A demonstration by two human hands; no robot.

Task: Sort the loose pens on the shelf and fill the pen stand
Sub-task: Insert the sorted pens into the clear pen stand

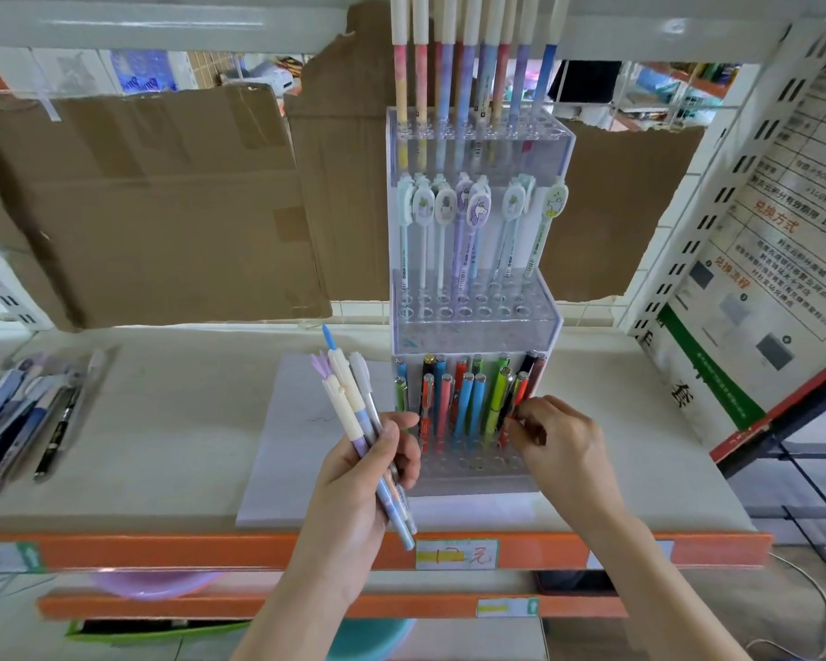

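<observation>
Stand mid-shelf was approx half filled; front holes empty. Left hand gripped a pastel bunch; right hand pinched a red pen at bottom tier. Loose pens lay far left, unsorted.

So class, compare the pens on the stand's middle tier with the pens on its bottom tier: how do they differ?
The middle-tier pens are slim and pastel, with oval cartoon toppers; the bottom-tier pens are thicker, in bright solid colours, with plain metallic caps. The middle-tier pens stand untouched, while the right hand pinches one of the bottom-tier pens. Both groups stand in holes of the clear pen stand.
</observation>
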